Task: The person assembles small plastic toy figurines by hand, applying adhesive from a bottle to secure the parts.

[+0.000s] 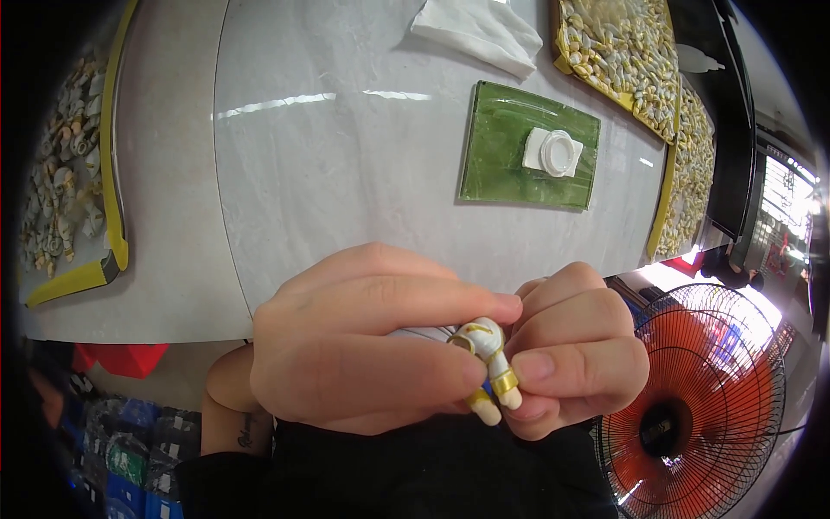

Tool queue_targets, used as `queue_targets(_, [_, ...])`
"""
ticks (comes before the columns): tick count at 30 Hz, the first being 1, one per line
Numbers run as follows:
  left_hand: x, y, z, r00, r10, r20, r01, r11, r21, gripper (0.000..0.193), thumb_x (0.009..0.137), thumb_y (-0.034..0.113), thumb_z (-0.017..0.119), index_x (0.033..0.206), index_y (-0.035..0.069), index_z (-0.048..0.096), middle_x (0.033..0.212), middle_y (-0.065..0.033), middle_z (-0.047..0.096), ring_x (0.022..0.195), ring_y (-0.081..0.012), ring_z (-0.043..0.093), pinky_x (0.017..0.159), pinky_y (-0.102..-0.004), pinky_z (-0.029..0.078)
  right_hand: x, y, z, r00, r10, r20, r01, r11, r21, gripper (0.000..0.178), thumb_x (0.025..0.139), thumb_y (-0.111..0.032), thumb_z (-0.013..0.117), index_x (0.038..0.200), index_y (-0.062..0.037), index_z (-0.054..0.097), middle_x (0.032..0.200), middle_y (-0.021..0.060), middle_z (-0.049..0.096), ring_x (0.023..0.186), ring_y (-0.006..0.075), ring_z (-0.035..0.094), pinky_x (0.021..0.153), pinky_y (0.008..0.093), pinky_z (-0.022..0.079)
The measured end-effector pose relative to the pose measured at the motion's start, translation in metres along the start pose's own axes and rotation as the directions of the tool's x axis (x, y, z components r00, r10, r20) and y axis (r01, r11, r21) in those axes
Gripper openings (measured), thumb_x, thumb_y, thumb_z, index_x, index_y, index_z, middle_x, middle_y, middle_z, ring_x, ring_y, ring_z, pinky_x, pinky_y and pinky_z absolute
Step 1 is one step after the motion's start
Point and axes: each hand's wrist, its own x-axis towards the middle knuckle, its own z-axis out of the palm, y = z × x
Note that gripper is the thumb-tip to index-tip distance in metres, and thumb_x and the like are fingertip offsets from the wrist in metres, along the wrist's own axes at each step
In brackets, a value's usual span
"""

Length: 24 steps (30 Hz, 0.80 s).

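Note:
Close in front of my body, both hands meet around a small white figurine piece (487,342) with gold bands and beige tips. My left hand (367,342) is closed on its upper side, the thumb and index finger on either side of it. From the other side, my right hand (577,350) pinches the lower part near a gold band, its other fingers curled in. Two beige ends of the piece point down between the hands. A bit of blue shows between them, too small to name. Part of the piece is hidden behind my left fingers.
A green glass plate (506,164) bears a white block with a round white cap (559,154). Behind it lies a white cloth (480,35). Yellow-edged trays (618,60) of small white and gold pieces stand right; another tray (112,173) stands left. An orange fan (692,415) is at lower right.

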Motion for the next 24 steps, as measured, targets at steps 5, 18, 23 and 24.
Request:
queue_targets(5, [-0.005,-0.002,0.003,0.997,0.022,-0.069,-0.024,1.000,-0.018,0.034,0.076,0.029,0.069,0.087,0.010,0.043,0.085,-0.0204,0.062,0.069,-0.0261,0.060,0.056,-0.0294,0.049,0.002,-0.001,0.000,0.999,0.024,0.037,-0.024,1.000,0.003,0.027,0.062,-0.002,0.077,0.085,-0.0031,0.064,0.073,0.0062,0.059,0.057,0.0170,0.054,0.048,0.0242,0.041])
queue_targets(18, [-0.011,-0.003,0.005,0.995,-0.024,-0.092,0.014,0.995,-0.103,0.040,0.076,0.025,0.070,0.094,0.008,0.039,0.082,-0.0181,0.063,0.071,-0.0276,0.061,0.060,-0.0321,0.051,0.004,0.007,0.001,0.997,0.014,0.073,-0.002,0.987,-0.160,0.022,0.074,-0.020,0.070,0.083,-0.0059,0.057,0.084,0.0073,0.042,0.069,0.0139,0.039,0.047,0.0194,0.037])
queue_targets(23, [-0.009,-0.003,-0.003,0.999,-0.023,-0.033,0.018,0.989,-0.150,0.036,0.074,0.019,0.072,0.096,0.006,0.045,0.083,-0.0182,0.063,0.072,-0.0285,0.061,0.060,-0.0326,0.050,0.002,0.011,0.003,0.997,-0.010,0.081,0.020,0.992,-0.126,0.021,0.072,-0.018,0.070,0.082,-0.0058,0.057,0.083,0.0075,0.044,0.068,0.0140,0.040,0.044,0.0185,0.035])
queue_targets(24, [-0.009,-0.004,-0.004,1.000,-0.016,0.015,0.018,0.988,-0.153,0.035,0.074,0.017,0.072,0.096,0.005,0.048,0.084,-0.0184,0.063,0.072,-0.0288,0.061,0.060,-0.0327,0.050,0.001,0.012,0.003,0.997,-0.010,0.081,0.020,0.992,-0.126,0.021,0.072,-0.018,0.070,0.082,-0.0058,0.057,0.083,0.0075,0.044,0.068,0.0140,0.040,0.044,0.0185,0.035])
